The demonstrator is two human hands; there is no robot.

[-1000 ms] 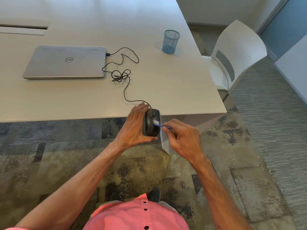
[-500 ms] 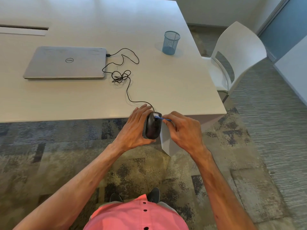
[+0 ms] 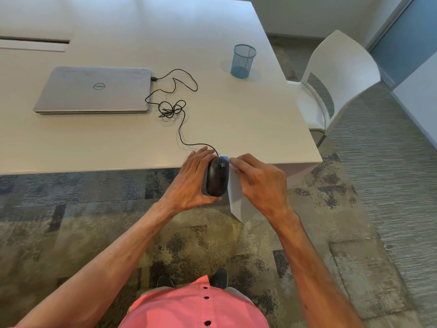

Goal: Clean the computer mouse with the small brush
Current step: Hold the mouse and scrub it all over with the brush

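A black wired computer mouse is held just off the near edge of the white table, top side facing up. My left hand grips it from the left, thumb under its near end. My right hand pinches a small blue brush, whose head rests at the mouse's far right corner. Most of the brush handle is hidden in my fingers. The mouse's black cable runs in loops across the table to a closed silver laptop.
A blue mesh pen cup stands on the table's right side. A white chair sits beyond the right edge. A white table leg panel hangs below my hands. Patterned carpet lies underneath, with my shoes showing.
The mouse has turned from its underside facing me to its top facing up. The brush head has slid from the middle of the mouse to its far right corner.
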